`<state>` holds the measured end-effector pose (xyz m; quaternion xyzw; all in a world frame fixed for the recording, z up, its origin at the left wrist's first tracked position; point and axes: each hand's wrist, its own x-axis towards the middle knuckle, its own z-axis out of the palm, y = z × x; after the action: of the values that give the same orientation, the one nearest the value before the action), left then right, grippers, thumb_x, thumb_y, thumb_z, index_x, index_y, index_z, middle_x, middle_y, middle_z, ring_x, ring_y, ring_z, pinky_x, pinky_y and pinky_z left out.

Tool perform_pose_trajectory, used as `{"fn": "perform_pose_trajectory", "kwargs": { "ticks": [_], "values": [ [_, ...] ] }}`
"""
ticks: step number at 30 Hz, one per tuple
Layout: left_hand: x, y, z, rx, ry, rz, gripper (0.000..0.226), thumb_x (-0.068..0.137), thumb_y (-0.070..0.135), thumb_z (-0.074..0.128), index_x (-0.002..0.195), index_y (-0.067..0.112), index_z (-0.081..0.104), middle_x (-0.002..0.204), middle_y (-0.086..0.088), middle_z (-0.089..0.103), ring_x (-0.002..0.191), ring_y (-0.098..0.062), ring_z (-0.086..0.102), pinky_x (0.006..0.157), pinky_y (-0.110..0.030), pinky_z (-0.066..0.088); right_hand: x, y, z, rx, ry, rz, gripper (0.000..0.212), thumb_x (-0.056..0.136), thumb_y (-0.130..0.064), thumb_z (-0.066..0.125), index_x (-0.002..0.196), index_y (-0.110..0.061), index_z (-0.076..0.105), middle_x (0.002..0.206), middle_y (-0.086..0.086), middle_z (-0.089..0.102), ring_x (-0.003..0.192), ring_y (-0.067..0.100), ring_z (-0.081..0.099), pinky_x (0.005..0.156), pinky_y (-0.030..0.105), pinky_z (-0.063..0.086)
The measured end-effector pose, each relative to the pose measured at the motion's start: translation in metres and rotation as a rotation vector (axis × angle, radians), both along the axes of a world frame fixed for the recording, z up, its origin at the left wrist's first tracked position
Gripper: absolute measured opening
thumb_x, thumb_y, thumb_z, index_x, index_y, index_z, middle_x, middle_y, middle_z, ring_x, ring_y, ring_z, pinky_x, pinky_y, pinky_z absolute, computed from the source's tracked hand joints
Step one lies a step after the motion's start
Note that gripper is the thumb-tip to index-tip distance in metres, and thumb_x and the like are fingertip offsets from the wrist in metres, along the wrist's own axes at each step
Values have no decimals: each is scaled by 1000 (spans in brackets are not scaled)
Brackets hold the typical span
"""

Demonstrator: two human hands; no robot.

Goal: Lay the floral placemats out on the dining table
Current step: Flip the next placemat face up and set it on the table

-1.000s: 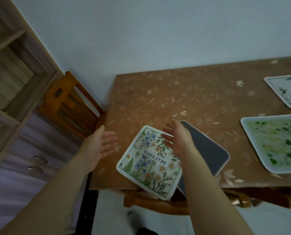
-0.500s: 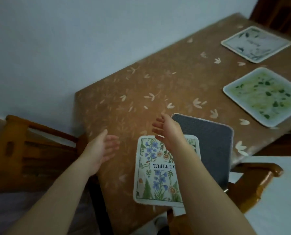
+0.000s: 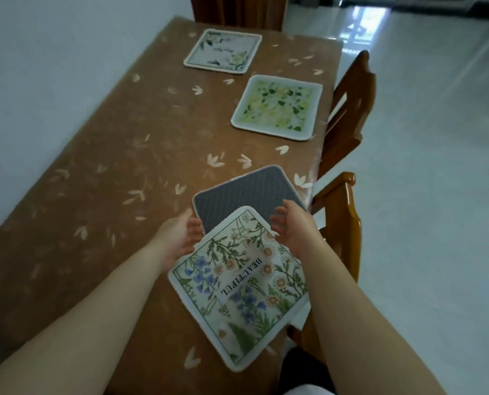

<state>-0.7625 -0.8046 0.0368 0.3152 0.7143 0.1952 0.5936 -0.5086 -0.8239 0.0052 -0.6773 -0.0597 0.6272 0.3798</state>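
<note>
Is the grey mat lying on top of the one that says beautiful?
No, the BEAUTIFUL placemat overlaps the grey mat from above.

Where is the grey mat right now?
The grey mat lies near the table's right edge, just beyond both hands, partly under the blue-flower placemat.

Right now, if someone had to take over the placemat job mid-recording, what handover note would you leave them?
Left hand: open, empty, at the blue-flower placemat's left corner.
Right hand: open, empty, at its right corner.
That mat lies askew at the near table edge, overlapping a grey mat lying dotted side up.
Done: green leaf placemat and pale placemat lie flat farther along.
Left: probably separate the two near mats, flip the grey one, square both.
</note>
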Motion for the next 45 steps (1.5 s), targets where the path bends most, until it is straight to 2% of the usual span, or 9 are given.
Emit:
{"fn": "perform_pose_trajectory", "kwargs": {
  "ticks": [4, 7, 12, 16, 19, 24, 30, 34, 45],
  "values": [
    [-34, -1, -39, -38, 73, -127, 48, 107, 48, 38, 117, 9, 65, 116, -9, 69, 107, -25, 64, 99, -47, 48, -3, -35, -10, -97, -160, -39, 44, 104, -45, 52, 134, -14, 64, 128, 7, 68, 113, 27, 63, 101, 48, 50],
    [-57, 2, -61, -34, 117, -142, 52, 106, 49, 38, 126, 8, 62, 124, -11, 65, 116, -28, 60, 101, -48, 47, 1, -51, -16, -139, -241, -60, 51, 103, -48, 52, 142, -15, 57, 123, 5, 67, 108, 24, 62, 88, 42, 51],
    [-70, 4, -86, -89, 86, -203, 52, 106, 53, 35, 118, 10, 61, 107, -7, 65, 108, -27, 60, 92, -43, 45, 9, -61, -25, -161, -316, -91, 52, 106, -48, 44, 148, -18, 52, 124, 3, 67, 106, 22, 62, 85, 38, 49],
    [-73, 1, -100, -56, 142, -291, 51, 107, 50, 34, 106, 9, 65, 107, -9, 68, 100, -24, 63, 88, -42, 47, 12, -66, -34, -188, -313, -27, 57, 108, -51, 39, 156, -19, 45, 146, 6, 61, 130, 28, 57, 102, 45, 44],
    [-71, 1, -103, -8, 195, -299, 46, 107, 44, 36, 98, 13, 68, 101, -7, 71, 91, -21, 65, 80, -39, 49, 14, -68, -35, -175, -301, 17, 53, 109, -51, 38, 144, -16, 56, 136, 8, 65, 113, 26, 60, 93, 43, 42],
    [-79, -2, -110, 26, 289, -413, 38, 105, 39, 45, 110, 10, 70, 104, -6, 73, 96, -25, 68, 82, -36, 48, 21, -68, -40, -148, -267, 68, 52, 110, -49, 34, 136, -12, 60, 142, 16, 64, 132, 35, 57, 108, 49, 42],
    [-96, -9, -110, 94, 432, -568, 10, 94, 30, 69, 91, 22, 74, 95, 2, 74, 87, -18, 69, 80, -37, 57, 19, -71, -46, -115, -231, 139, 47, 109, -53, 37, 116, -16, 64, 123, 11, 68, 95, 22, 64, 94, 42, 44],
    [-108, -10, -101, 112, 506, -632, 14, 89, 35, 76, 97, 24, 80, 95, 7, 73, 90, -16, 68, 78, -32, 51, 10, -70, -45, -87, -210, 209, 50, 108, -55, 36, 122, -16, 65, 128, 12, 67, 114, 29, 59, 102, 44, 42],
    [-281, -53, -89, -62, 455, -44, 10, 85, 13, 81, 93, 8, 79, 80, -10, 78, 74, -22, 74, 78, -39, 63, -129, -64, -53, -19, -1, 261, 58, 109, -53, 39, 135, -8, 64, 132, 15, 71, 122, 34, 65, 107, 52, 48]
  ]
}}
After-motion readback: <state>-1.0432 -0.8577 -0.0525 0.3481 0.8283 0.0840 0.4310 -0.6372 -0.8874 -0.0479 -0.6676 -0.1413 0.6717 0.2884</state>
